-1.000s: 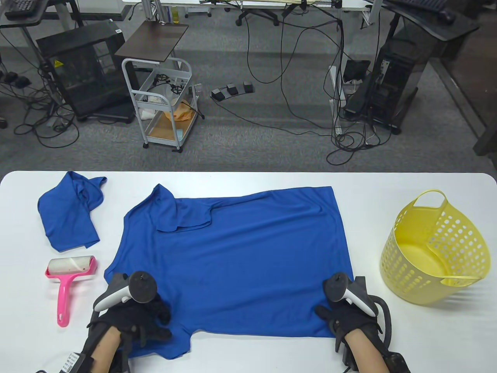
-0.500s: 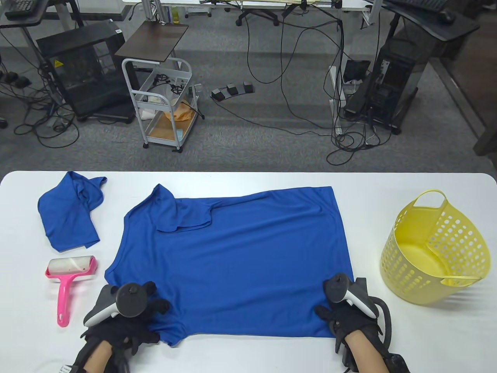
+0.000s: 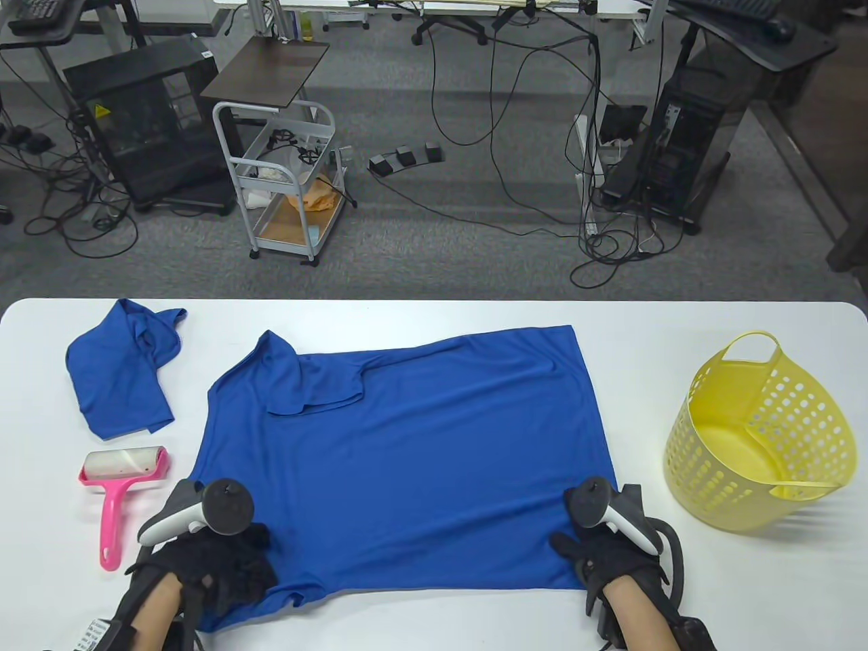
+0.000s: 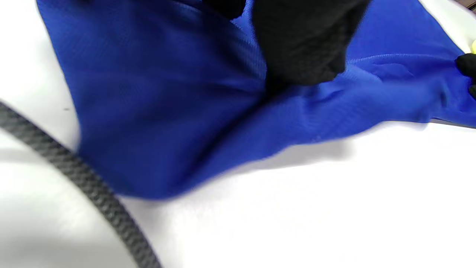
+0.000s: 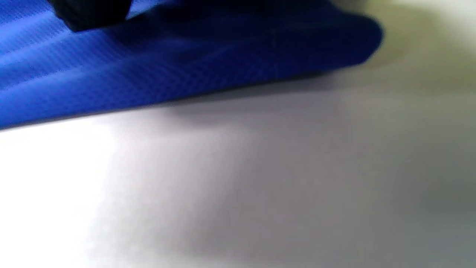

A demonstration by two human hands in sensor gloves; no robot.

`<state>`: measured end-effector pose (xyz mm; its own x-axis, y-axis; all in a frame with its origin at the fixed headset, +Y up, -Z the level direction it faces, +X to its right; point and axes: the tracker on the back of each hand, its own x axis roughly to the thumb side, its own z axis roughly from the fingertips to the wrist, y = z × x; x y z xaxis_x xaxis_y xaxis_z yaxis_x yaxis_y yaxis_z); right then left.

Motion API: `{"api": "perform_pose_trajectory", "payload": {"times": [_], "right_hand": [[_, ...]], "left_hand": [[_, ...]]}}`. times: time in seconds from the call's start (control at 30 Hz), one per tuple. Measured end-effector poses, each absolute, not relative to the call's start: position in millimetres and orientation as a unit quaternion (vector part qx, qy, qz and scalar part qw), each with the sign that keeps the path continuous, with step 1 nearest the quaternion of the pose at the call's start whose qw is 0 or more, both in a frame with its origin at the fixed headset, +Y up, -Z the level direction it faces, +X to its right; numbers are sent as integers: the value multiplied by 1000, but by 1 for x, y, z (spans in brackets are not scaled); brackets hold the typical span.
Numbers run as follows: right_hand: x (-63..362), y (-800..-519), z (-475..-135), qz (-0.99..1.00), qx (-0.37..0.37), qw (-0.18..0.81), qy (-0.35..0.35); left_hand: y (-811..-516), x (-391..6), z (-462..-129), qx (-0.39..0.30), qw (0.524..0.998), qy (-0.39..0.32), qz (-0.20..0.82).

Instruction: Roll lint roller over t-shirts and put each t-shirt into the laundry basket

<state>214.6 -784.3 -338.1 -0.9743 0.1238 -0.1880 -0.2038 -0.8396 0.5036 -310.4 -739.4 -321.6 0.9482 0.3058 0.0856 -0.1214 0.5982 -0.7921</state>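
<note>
A blue t-shirt (image 3: 407,461) lies spread flat across the middle of the white table (image 3: 434,617). My left hand (image 3: 224,569) grips its near left sleeve; in the left wrist view a gloved finger (image 4: 301,41) digs into bunched blue fabric (image 4: 148,93). My right hand (image 3: 597,549) holds the near right hem corner, and the right wrist view shows that corner (image 5: 148,59) slightly raised under a fingertip (image 5: 89,11). A pink lint roller (image 3: 115,488) lies untouched to the left of my left hand. The yellow laundry basket (image 3: 759,434) stands at the right.
A second blue t-shirt (image 3: 119,373) lies crumpled at the far left corner of the table. A black braided cable (image 4: 93,190) trails over the table near my left wrist. Beyond the far edge are a grey floor, a cart and cables.
My left hand has moved left and toward the near edge, dragging the sleeve and the shirt's left side with it. The right hand has stayed in place.
</note>
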Motion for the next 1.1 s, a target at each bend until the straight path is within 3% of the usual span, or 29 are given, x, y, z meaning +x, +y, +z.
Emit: {"api": "perform_pose_trajectory", "payload": {"times": [0.13, 0.3, 0.47, 0.6, 0.67, 0.8, 0.97, 1.1], "right_hand": [[215, -785, -338, 956, -73, 86, 269], [215, -785, -338, 956, -73, 88, 269], [215, -785, -338, 957, -71, 89, 267], [214, -785, -338, 957, -70, 90, 268], [215, -786, -338, 956, -69, 91, 269], [215, -786, -338, 956, -69, 94, 268], [215, -786, -338, 955, -68, 96, 271], [214, -787, -339, 955, -69, 100, 269]], "left_hand": [[-739, -309, -324, -435, 891, -73, 107], [-727, -294, -338, -351, 934, -53, 28], [-692, -272, -389, -212, 976, -46, -11], [-688, -266, -447, -116, 993, 3, -21], [-697, -265, -477, -114, 993, 33, -26], [-723, -259, -526, -178, 981, 70, 10], [-750, -257, -554, -260, 962, 79, -37], [-746, -260, -563, -204, 976, 70, -24]]}}
